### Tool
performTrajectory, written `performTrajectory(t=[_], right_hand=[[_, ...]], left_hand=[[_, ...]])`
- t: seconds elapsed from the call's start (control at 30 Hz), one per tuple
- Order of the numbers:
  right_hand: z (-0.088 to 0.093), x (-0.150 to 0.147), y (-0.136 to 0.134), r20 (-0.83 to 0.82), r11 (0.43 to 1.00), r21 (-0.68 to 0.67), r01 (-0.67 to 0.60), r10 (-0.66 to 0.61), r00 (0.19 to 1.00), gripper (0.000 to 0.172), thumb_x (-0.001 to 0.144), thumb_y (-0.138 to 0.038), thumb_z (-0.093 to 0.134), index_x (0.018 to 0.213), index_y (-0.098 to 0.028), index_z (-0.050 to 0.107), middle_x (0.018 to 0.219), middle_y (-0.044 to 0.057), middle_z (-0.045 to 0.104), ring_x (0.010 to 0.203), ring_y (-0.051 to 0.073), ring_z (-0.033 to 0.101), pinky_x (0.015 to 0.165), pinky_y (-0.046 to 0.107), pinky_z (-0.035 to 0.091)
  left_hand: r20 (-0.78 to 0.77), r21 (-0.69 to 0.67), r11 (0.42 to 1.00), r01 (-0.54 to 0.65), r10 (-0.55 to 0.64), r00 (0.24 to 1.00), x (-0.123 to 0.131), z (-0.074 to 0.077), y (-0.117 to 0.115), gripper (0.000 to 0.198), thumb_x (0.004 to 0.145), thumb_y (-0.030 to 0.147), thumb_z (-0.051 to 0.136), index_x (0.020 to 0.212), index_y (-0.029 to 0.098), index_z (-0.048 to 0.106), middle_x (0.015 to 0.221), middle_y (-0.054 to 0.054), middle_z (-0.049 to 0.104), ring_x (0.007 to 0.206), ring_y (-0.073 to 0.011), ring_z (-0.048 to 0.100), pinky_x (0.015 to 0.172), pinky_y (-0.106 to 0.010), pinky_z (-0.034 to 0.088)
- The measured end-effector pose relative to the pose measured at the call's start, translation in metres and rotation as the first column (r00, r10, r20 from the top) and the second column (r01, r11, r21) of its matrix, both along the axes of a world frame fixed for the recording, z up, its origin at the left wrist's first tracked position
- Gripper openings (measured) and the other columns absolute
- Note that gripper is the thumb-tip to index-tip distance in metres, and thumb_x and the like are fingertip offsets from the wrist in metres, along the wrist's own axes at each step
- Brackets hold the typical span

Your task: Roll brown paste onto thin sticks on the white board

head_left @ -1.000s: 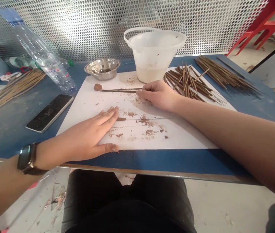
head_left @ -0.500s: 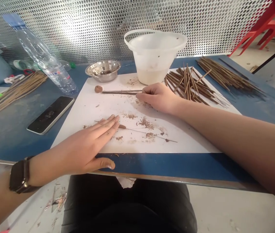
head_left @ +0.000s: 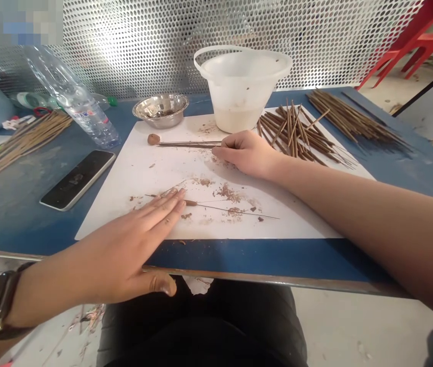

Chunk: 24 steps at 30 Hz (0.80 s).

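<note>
My left hand (head_left: 145, 237) lies flat with fingers stretched out over a thin stick coated with brown paste (head_left: 191, 203). The stick's bare, wire-thin end extends right across the white sheet (head_left: 124, 173); the part under my fingers is hidden. Farther back, my right hand (head_left: 243, 152) is closed round several thin dark sticks (head_left: 189, 145), which point left along the sheet. Close to their far ends sits a small brown lump of paste (head_left: 153, 139). Brown crumbs (head_left: 228, 192) are scattered between my hands.
A translucent bucket (head_left: 235, 94) with cloudy liquid and a metal bowl (head_left: 160, 112) stand at the back. Brown coated sticks (head_left: 296, 130) pile up at right, beside another bundle (head_left: 350, 120). Leftward are a phone (head_left: 78, 179), a plastic bottle (head_left: 82, 112) and pale sticks (head_left: 21, 142).
My left hand has slid back toward me and a little left, its wrist now nearer the table edge. My right hand keeps its hold on the thin sticks, about where it was.
</note>
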State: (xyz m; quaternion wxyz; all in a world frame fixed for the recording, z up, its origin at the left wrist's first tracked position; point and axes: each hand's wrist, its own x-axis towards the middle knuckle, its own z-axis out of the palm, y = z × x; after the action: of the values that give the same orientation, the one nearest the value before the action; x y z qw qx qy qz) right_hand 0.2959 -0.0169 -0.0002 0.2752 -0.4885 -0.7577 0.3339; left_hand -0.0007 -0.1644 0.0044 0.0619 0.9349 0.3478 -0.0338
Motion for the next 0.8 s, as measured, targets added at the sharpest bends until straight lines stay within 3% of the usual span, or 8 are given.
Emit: performTrajectory(t=[0.13, 0.3, 0.43, 0.6, 0.7, 0.8], right_hand=[[0.002, -0.001, -0.002, 0.015, 1.000, -0.014, 0.007, -0.007, 1.000, 0.056, 0.105, -0.021, 0.067, 0.055, -0.023, 0.041, 0.056, -0.006, 0.038, 0.062, 0.012, 0.037, 0.064, 0.034, 0.031], [0.002, -0.001, -0.002, 0.005, 1.000, -0.007, -0.001, 0.001, 1.000, 0.057, 0.104, -0.020, 0.067, 0.054, -0.023, 0.040, 0.056, -0.006, 0.037, 0.062, 0.012, 0.036, 0.065, 0.034, 0.030], [-0.001, -0.001, 0.000, 0.008, 1.000, -0.001, -0.008, 0.008, 1.000, 0.055, 0.104, -0.022, 0.068, 0.055, -0.023, 0.041, 0.056, -0.006, 0.038, 0.063, 0.012, 0.036, 0.065, 0.035, 0.030], [-0.003, 0.001, 0.001, 0.018, 1.000, 0.001, -0.020, 0.020, 1.000, 0.053, 0.104, -0.025, 0.066, 0.058, -0.024, 0.041, 0.059, -0.005, 0.039, 0.064, 0.014, 0.037, 0.066, 0.035, 0.030], [-0.003, 0.002, 0.000, 0.025, 0.999, 0.006, -0.032, 0.032, 0.999, 0.052, 0.104, -0.026, 0.066, 0.059, -0.024, 0.040, 0.059, -0.005, 0.039, 0.064, 0.014, 0.037, 0.066, 0.034, 0.031], [-0.003, 0.002, 0.000, 0.032, 0.999, 0.015, -0.034, 0.034, 0.999, 0.051, 0.103, -0.026, 0.067, 0.059, -0.024, 0.041, 0.059, -0.005, 0.039, 0.064, 0.014, 0.037, 0.065, 0.034, 0.032]], left_hand=[[0.017, 0.024, 0.999, -0.035, 0.035, 0.999, 0.004, -0.008, 0.009, 0.127, 0.097, 0.096, 0.043, 0.184, 0.017, -0.003, 0.188, -0.018, 0.005, 0.173, -0.0439, 0.024, 0.141, -0.053, 0.026], [-0.049, -0.039, 0.996, -0.082, 0.081, 0.996, 0.018, -0.006, 0.032, 0.126, 0.098, 0.097, 0.040, 0.184, 0.014, 0.000, 0.188, -0.020, 0.006, 0.173, -0.0439, 0.024, 0.141, -0.053, 0.025], [-0.002, 0.029, 0.998, -0.060, 0.060, 0.998, 0.018, -0.006, 0.012, 0.131, 0.095, 0.099, 0.041, 0.184, 0.012, 0.000, 0.188, -0.021, 0.004, 0.173, -0.0461, 0.022, 0.141, -0.055, 0.025], [-0.046, 0.026, 0.995, -0.092, 0.093, 0.995, 0.016, 0.000, -0.025, 0.125, 0.098, 0.090, 0.055, 0.185, 0.015, 0.006, 0.187, -0.021, 0.016, 0.169, -0.0476, 0.034, 0.136, -0.057, 0.037], [-0.044, 0.003, 0.994, -0.107, 0.107, 0.993, 0.020, 0.004, -0.022, 0.125, 0.098, 0.090, 0.054, 0.185, 0.015, 0.006, 0.187, -0.021, 0.019, 0.169, -0.0466, 0.034, 0.137, -0.056, 0.036], [-0.025, -0.031, 0.991, -0.131, 0.130, 0.991, 0.028, 0.004, -0.001, 0.125, 0.098, 0.094, 0.046, 0.185, 0.013, 0.008, 0.187, -0.021, 0.015, 0.171, -0.0455, 0.029, 0.139, -0.054, 0.031]])
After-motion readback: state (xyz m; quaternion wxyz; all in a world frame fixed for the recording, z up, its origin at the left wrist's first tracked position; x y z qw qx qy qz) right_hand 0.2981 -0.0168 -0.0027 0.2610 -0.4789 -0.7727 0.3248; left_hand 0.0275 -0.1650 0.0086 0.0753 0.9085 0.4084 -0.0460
